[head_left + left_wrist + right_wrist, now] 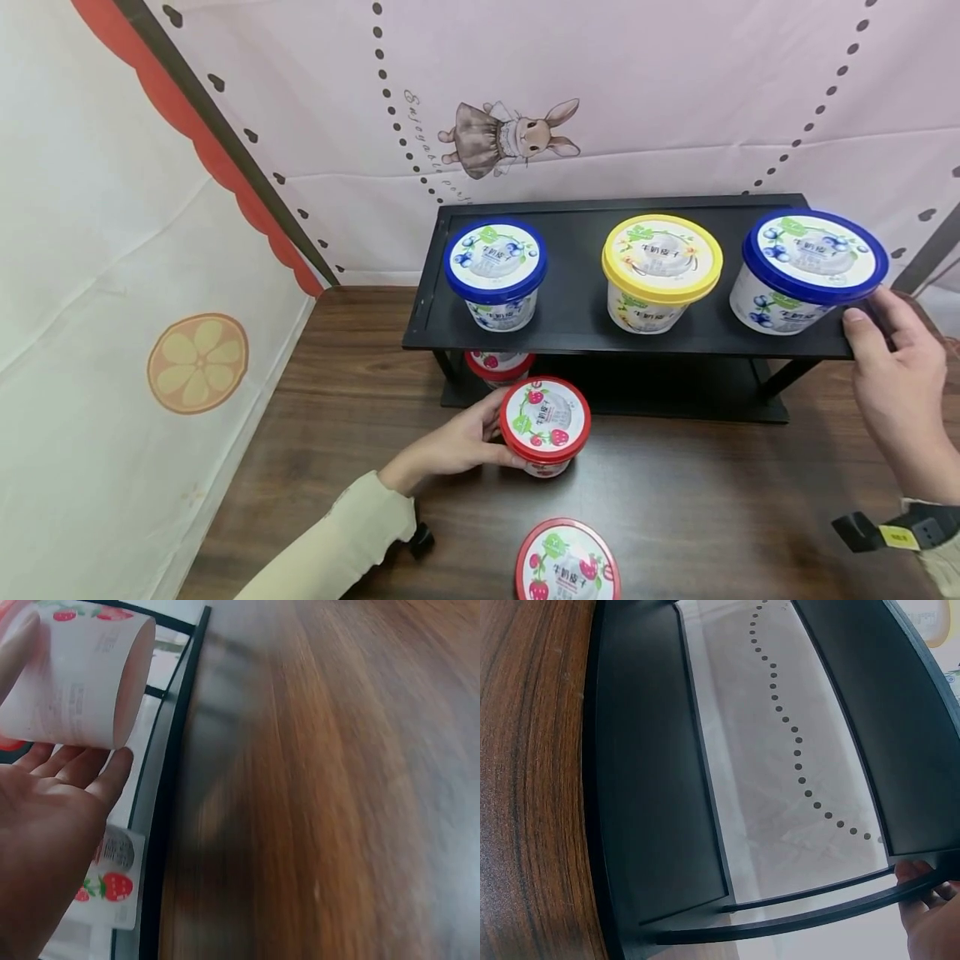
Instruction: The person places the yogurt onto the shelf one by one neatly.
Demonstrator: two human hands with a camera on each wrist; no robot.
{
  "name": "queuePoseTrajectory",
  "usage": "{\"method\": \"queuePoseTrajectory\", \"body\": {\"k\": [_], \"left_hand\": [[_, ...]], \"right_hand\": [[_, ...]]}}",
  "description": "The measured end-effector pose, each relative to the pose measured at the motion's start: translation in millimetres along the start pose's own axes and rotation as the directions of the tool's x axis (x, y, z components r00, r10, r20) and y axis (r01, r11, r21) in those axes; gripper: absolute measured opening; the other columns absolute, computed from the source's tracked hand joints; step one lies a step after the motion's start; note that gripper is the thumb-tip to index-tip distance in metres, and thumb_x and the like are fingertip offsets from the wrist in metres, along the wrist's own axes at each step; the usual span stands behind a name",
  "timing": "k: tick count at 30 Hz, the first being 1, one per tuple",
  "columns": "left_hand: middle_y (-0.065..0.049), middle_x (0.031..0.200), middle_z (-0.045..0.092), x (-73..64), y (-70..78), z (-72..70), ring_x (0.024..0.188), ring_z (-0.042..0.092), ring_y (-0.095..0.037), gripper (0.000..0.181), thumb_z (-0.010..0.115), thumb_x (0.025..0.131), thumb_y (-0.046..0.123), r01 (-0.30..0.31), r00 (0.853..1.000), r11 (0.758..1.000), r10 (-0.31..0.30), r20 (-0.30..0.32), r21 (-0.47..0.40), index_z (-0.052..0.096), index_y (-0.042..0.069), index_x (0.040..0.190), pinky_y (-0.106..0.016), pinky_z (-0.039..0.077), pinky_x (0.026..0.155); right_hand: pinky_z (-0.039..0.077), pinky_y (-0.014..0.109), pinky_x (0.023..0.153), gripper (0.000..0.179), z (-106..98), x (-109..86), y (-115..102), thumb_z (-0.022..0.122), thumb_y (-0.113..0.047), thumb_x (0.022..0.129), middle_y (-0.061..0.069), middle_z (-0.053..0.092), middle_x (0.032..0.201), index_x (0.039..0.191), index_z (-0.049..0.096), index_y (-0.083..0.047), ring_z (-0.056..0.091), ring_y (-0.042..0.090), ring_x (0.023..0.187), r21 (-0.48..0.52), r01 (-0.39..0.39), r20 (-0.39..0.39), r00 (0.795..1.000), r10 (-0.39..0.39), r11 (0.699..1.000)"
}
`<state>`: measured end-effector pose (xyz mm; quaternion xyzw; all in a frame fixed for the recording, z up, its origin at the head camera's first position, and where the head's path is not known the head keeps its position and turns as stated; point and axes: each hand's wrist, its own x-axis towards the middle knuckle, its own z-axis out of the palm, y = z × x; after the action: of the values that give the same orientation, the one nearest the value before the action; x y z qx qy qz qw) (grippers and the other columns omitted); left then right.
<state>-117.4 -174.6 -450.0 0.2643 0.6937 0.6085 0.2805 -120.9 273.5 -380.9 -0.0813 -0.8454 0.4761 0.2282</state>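
Observation:
My left hand (465, 437) grips a red-lidded strawberry tub (546, 417) from its left side, just in front of the black two-tier shelf (573, 250). In the left wrist view this tub (75, 690) is held off the table, its base facing the wood. Behind it, a second strawberry tub (499, 367) stands on the lower tier, partly hidden by the upper board. My right hand (903, 367) holds the right end of the upper board; in the right wrist view its fingers (913, 871) curl round the side edge.
On the upper tier stand a blue-lidded tub (495, 260) at left, a yellow-lidded tub (662, 257) and another blue-lidded tub (813, 254) close to my right hand. A third strawberry tub (568, 567) sits nearer on the wooden table (697, 500). Printed cloth (637, 75) hangs behind.

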Motion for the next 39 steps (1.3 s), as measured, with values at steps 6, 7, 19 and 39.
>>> {"method": "queuePoseTrajectory", "body": {"k": [6,7,19,39], "left_hand": [[-0.011,0.151,0.035,9.9,2.8,4.8,0.137,0.036,-0.021,0.089,0.078,0.086,0.026,-0.046,0.999,0.998,0.046,-0.015,-0.033,0.024,0.008,0.154,-0.035,0.033,0.108],[-0.011,0.151,0.035,11.4,3.1,5.4,0.137,0.035,-0.020,0.087,0.078,0.087,0.025,-0.047,0.999,0.999,0.046,-0.021,-0.026,0.025,0.007,0.154,-0.034,0.033,0.108],[-0.004,0.145,0.046,28.5,3.8,13.6,0.134,0.039,-0.013,0.080,0.074,0.087,0.040,-0.034,0.998,0.992,0.041,-0.055,0.123,0.037,0.008,0.150,-0.031,0.029,0.110],[-0.013,0.153,0.034,58.2,-1.6,21.4,0.139,0.033,-0.018,0.081,0.071,0.092,0.017,-0.009,0.994,0.997,0.017,-0.111,0.071,0.021,0.002,0.154,-0.030,0.029,0.109]], "right_hand": [[0.028,0.027,0.109,0.045,0,0.0,0,0.038,-0.020,0.107,0.004,0.041,0.151,0.152,0.037,-0.022,0.038,0.011,0.133,-0.001,0.005,-0.002,1.000,-0.005,1.000],[0.028,0.026,0.109,0.045,0,0.2,0,0.038,-0.020,0.107,0.004,0.041,0.151,0.152,0.037,-0.022,0.038,0.011,0.133,0.001,0.007,-0.002,1.000,-0.007,1.000],[0.031,0.019,0.105,0.045,0,0.6,1,0.038,-0.020,0.107,0.005,0.041,0.150,0.152,0.037,-0.022,0.039,0.009,0.129,0.010,0.013,0.001,1.000,-0.013,1.000],[0.031,0.017,0.104,0.045,-1,1.8,0,0.039,-0.020,0.107,0.005,0.040,0.151,0.152,0.037,-0.022,0.039,0.010,0.128,0.019,0.004,0.004,1.000,-0.004,1.000]]}}
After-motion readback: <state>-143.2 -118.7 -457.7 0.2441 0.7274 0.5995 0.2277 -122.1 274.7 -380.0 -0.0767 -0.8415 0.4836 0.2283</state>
